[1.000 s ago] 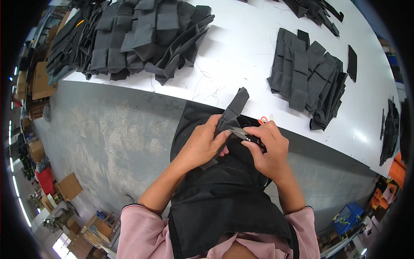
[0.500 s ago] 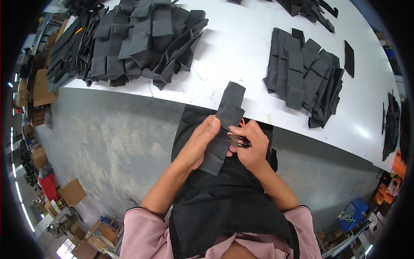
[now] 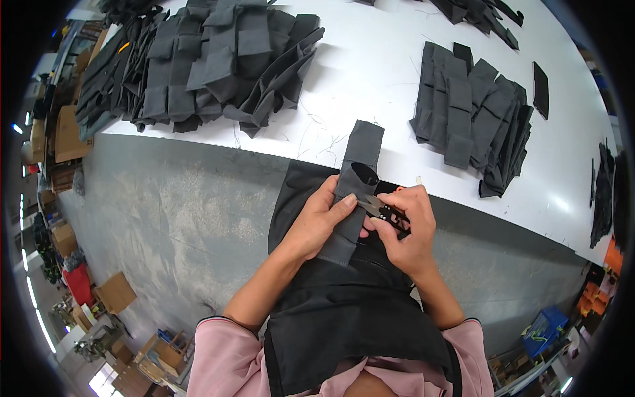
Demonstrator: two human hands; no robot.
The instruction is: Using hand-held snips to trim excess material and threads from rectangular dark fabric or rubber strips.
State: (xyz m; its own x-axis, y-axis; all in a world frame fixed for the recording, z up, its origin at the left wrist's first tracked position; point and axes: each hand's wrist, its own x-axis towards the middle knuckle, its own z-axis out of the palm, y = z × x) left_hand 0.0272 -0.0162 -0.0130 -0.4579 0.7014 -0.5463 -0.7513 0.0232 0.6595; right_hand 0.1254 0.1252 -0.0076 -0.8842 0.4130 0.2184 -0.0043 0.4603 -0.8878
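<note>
A: Centre of the frame, and the left hand (image 3: 319, 218) is pinching a dark grey folded fabric strip (image 3: 350, 185), thumb on top, fingers tucked underneath!

B: Sensible grip, that. I'd say the thumb pins the layers flat right where the blades are, so nothing slips.

A: And the right hand (image 3: 409, 225)?

B: Curled round black-handled thread snips (image 3: 386, 213), thumb below, forefinger above, points angled left at the strip's right-hand edge. Whether they've caught a thread, I can't tell; too small.

A: Look at that fold gaping just above the blades! Where's the strip resting?

B: Held over the black apron (image 3: 357, 324), its top end overlapping the near edge of the white table (image 3: 370, 73). Working close to the body probably gives both hands a clear view.

A: Heaps up top, too: a big fabric pile (image 3: 225, 59) upper left, a smaller strip stack (image 3: 463, 109) upper right.

B: Kept apart, perhaps to avoid mixing them. Loose threads (image 3: 317, 135) lie between, upper centre.
</note>
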